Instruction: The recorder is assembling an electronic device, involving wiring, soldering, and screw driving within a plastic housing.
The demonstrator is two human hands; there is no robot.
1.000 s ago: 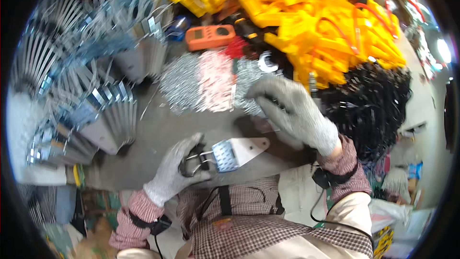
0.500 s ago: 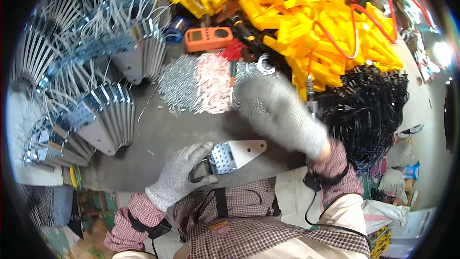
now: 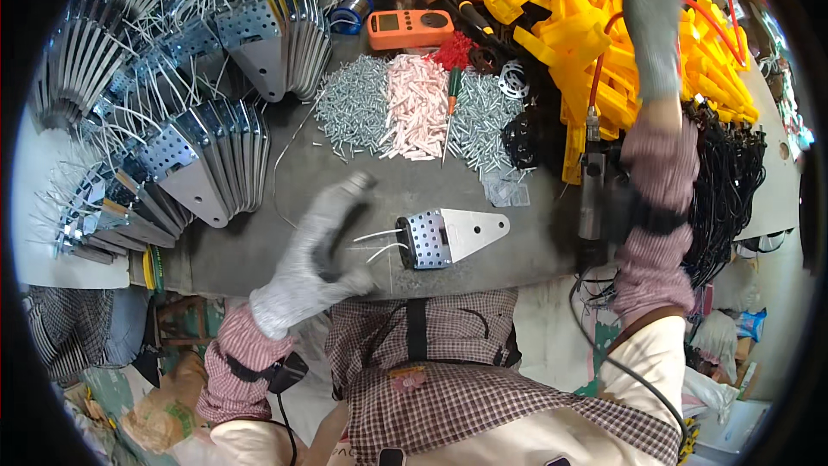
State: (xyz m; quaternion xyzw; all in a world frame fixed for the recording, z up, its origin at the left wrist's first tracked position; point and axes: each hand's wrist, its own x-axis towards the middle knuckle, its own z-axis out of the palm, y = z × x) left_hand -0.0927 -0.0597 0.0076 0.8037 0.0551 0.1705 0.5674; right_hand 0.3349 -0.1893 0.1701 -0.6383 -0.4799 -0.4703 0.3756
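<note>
Silver metal bracket with a perforated box end and a flat tapering plate (image 3: 453, 238): lies on the dark grey tabletop (image 3: 397, 185), in front of the body, narrow end pointing right, two holes showing in the plate.
Thin white wires (image 3: 379, 235): stick out leftward from the box end of the bracket, bare tips reaching into the gap of the left grip.
Left hand in a grey knitted glove (image 3: 309, 250): held just left of the bracket, thumb and fingers spread wide apart in a C, clear of the metal; around the wire tips, but cannot tell contact from near miss.
Right hand in a grey knitted glove (image 3: 651, 22): stretched far beyond the bracket and to its right, over the heaped yellow plastic parts (image 3: 586, 60); blurred, with fingertips at the picture's edge, so cannot tell wide from narrow, nor anything held.
Silver cylindrical driver on a red hose (image 3: 592, 198): stands right of the bracket, near the right sleeve.
Small silver screws (image 3: 352, 103) and pale pink tubes (image 3: 418, 108): heaped side by side, beyond the bracket.
Fanned stacks of similar metal brackets (image 3: 207, 160): well left of the bracket, white wires trailing.
</note>
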